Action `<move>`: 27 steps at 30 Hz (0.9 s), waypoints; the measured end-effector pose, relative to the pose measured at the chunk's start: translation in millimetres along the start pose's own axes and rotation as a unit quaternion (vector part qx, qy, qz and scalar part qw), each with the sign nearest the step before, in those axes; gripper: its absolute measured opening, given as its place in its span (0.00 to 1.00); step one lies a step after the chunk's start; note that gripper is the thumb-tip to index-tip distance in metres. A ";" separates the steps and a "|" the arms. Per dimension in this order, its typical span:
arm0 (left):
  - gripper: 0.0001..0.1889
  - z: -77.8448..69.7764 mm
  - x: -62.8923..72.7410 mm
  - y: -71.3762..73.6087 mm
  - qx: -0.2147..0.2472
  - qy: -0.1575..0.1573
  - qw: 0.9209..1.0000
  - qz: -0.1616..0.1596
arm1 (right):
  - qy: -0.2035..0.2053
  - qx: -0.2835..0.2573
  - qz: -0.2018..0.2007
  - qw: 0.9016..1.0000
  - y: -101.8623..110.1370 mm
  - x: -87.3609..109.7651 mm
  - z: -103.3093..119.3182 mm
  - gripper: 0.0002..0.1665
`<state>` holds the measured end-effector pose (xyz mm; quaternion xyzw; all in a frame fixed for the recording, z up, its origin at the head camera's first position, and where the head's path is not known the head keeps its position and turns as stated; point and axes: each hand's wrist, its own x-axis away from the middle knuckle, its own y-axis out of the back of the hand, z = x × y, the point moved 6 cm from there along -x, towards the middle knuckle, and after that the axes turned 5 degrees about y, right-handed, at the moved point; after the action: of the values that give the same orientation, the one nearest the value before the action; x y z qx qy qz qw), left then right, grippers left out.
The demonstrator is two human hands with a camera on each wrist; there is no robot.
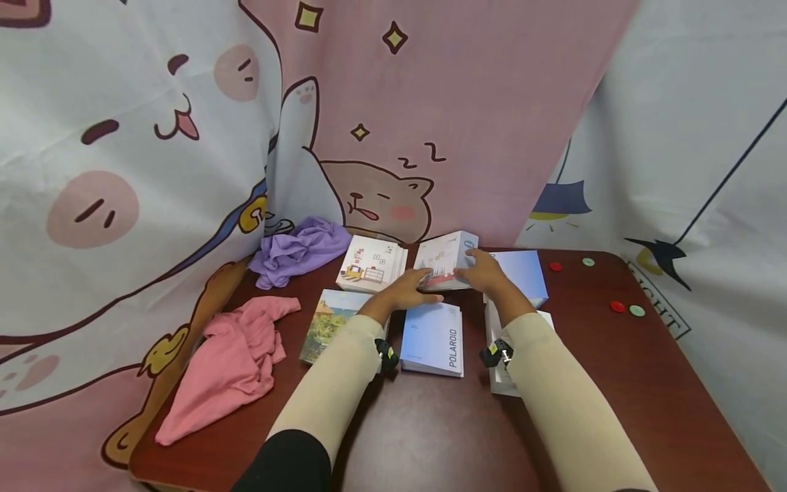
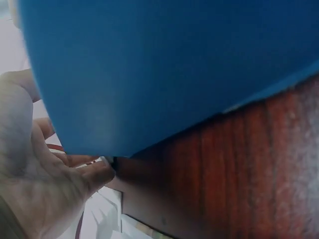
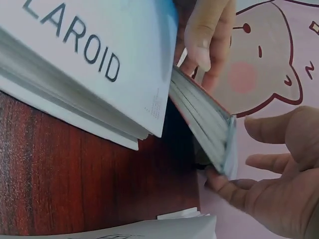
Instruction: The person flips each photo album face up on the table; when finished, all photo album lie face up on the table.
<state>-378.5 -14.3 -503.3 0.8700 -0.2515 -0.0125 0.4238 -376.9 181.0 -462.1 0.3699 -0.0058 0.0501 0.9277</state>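
Both hands are at a white photo album [image 1: 441, 256] with a red-pink skyline, at the back middle of the table. My left hand [image 1: 402, 294] holds its front left part. My right hand [image 1: 486, 273] grips the thick spine side, fingertips under the edge in the right wrist view, where the album [image 3: 207, 122] is tilted. Just in front lies a pale blue POLAROID album [image 1: 430, 338]. A large blue surface hides much of the left wrist view, including part of the left hand [image 2: 45, 184].
White album [image 1: 371, 263] at back left; landscape-cover album [image 1: 332, 321] before it. Blue album [image 1: 521, 273] at back right; white album [image 1: 505, 384] under the right forearm. Purple cloth [image 1: 301, 249] and pink cloth [image 1: 240, 355] lie left; red disc [image 1: 617, 307] and green disc [image 1: 637, 311] right.
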 end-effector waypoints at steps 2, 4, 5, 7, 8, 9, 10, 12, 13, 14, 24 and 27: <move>0.50 -2.6 -0.4 -0.9 0.013 -0.015 1.000 0.001 | 0.006 -0.013 -0.018 1.000 2.8 0.9 1.8 0.43; 0.52 -7.6 -0.6 -0.6 0.036 -0.038 0.999 0.004 | 0.016 -0.028 -0.035 0.999 5.2 1.6 4.4 0.42; 0.53 -10.5 -0.4 -0.1 0.051 -0.049 0.997 0.007 | 0.024 -0.038 -0.044 0.998 6.4 1.9 6.2 0.41; 0.55 -15.9 0.4 1.3 0.087 -0.066 0.994 0.016 | 0.041 -0.064 -0.060 0.995 8.7 2.4 10.1 0.40; 0.56 -17.9 1.1 2.1 0.110 -0.072 0.991 0.022 | 0.050 -0.084 -0.066 0.993 9.4 2.5 12.4 0.40; 0.57 -19.6 2.2 3.0 0.133 -0.073 0.988 0.028 | 0.059 -0.104 -0.070 0.990 9.8 2.8 15.0 0.39; 0.57 -20.6 3.0 4.0 0.156 -0.073 0.985 0.032 | 0.069 -0.126 -0.074 0.987 10.0 3.2 17.6 0.38; 0.59 -21.5 5.0 6.9 0.192 -0.070 0.978 0.034 | 0.086 -0.166 -0.075 0.980 9.6 4.2 22.6 0.37; 0.59 -22.2 5.6 8.5 0.211 -0.075 0.974 0.034 | 0.095 -0.183 -0.072 0.976 8.9 4.9 25.3 0.36; 0.60 -22.8 6.4 10.3 0.224 -0.079 0.971 0.031 | 0.103 -0.199 -0.068 0.972 7.9 5.7 27.6 0.35; 0.55 -15.9 11.2 29.5 0.250 -0.092 0.963 -0.039 | 0.141 -0.154 -0.017 0.978 -11.5 6.9 35.3 0.28; 0.51 -9.2 11.7 37.2 0.221 -0.075 0.969 -0.079 | 0.128 -0.116 0.011 0.985 -22.9 5.7 31.0 0.29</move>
<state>-382.0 -32.0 -467.5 0.9559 -0.2096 -0.0547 0.1984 -368.2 143.8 -455.0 0.2506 0.1030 0.1059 0.9567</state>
